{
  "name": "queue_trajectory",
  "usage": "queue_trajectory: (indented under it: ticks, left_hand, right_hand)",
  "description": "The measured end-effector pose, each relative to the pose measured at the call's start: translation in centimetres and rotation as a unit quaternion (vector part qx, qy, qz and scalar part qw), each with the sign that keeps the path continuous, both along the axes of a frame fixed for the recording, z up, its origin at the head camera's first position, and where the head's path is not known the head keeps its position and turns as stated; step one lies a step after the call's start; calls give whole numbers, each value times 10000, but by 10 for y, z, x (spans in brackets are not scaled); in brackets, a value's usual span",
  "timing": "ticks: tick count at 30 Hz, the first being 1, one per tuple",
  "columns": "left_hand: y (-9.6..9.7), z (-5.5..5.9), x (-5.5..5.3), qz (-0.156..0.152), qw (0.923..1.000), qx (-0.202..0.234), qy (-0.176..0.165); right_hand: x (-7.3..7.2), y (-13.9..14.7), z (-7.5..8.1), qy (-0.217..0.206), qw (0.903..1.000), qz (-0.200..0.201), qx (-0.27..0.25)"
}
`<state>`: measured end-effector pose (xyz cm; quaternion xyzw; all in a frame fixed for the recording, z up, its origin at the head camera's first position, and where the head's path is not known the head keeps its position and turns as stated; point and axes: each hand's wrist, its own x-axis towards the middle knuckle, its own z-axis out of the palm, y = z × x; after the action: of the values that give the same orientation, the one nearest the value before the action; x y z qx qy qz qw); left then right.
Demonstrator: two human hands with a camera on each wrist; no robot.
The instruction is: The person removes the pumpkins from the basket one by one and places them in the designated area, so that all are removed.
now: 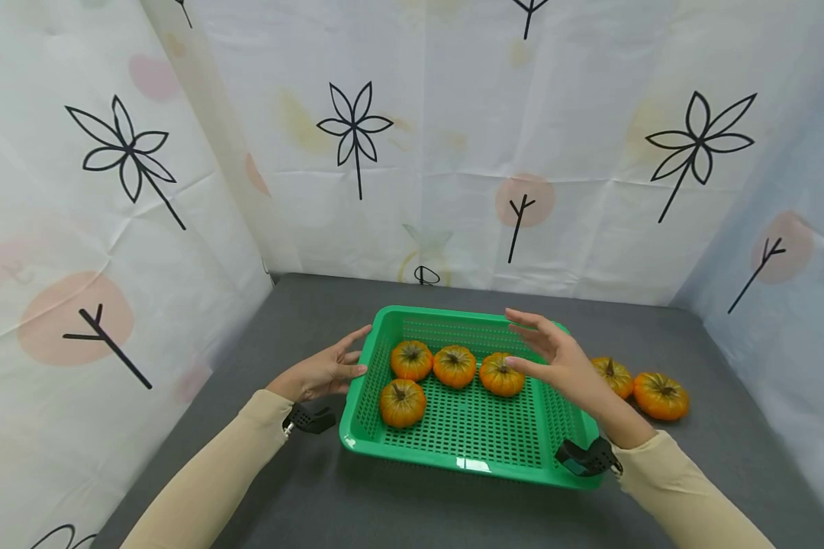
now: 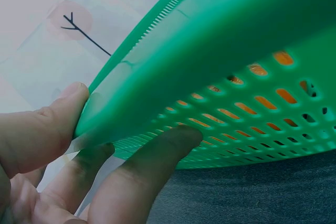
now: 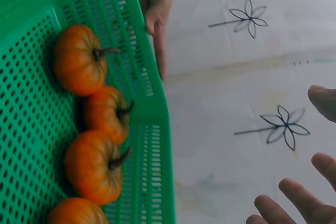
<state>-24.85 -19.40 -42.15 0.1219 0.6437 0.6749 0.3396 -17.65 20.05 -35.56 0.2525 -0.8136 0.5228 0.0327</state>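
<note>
A green plastic basket (image 1: 446, 461) with slotted walls sits in the middle of the head view. My left hand (image 1: 324, 371) holds its left side, the thumb (image 2: 55, 116) at the rim and the fingers under it by the perforated wall. Inside are several small orange pumpkins (image 1: 402, 403), three of them in a row toward the back. Over the basket's right side is my right hand (image 1: 556, 358), fingers spread and nothing in them. Its fingertips overlap the rightmost pumpkin (image 1: 500, 383) in the head view.
Two more pumpkins (image 1: 661, 396) lie on the dark grey table (image 1: 316, 305) to the right of the basket, one partly behind my right hand. White sheets (image 1: 453, 145) printed with flowers and twigs enclose the table at the back and on both sides.
</note>
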Motion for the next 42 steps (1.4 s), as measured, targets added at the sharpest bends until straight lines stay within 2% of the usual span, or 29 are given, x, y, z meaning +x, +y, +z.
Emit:
queue_trajectory:
  ticks: [9,16,23,28,34,42]
  left_hand:
    - [-1,-2,-1,-22,10000,25,1]
    - [-1,-2,-2,-75,10000,33,5]
    - [-2,-3,-3,-104,9999,22,6]
    - [-1,-2,-3,-92,10000,19,6]
    - [0,-2,-3,-117,9999,28,16]
    - [-2,-4,-5,-114,9999,24,18]
  right_hand:
    - [-10,-35,-7,-583,9966,575,-50]
    - [-19,-59,-16,-807,9909,963,476]
    - [-21,-82,-18,-1125,9786,1426,968]
    - [-25,-92,-27,-1223,9703,1667,1260]
    - [-34,-98,-35,-1463,9660,1705,1281]
    - [-48,-104,-49,-1483,9634,1816,1298]
